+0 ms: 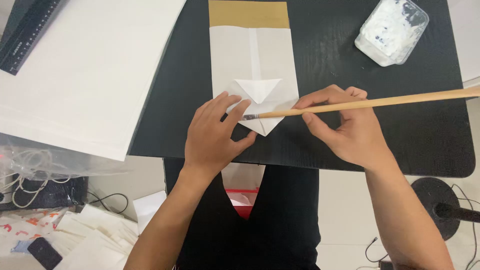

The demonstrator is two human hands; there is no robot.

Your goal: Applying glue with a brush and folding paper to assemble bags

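**Paper bag base held flat, brush at the fold**

At far left we see a black ruler lying along the edge of a large white sheet stack, which overlaps the black work mat. Below it we note a clear plastic bag with white cords and a pile of folded white paper pieces.

At centre, a white paper bag with a brown band at its far end lies flat on the mat, its near end folded into triangular flaps. Our left hand rests palm down on the left flap, fingers spread and pressing the paper; it grips nothing.

Our right hand pinches a wooden-handled brush between thumb and fingers. The brush lies nearly level, its dark tip touching the bag's folded flap just beside the left fingertips.

At upper right, a clear plastic tub of white paste stands on the mat, well apart from both hands.
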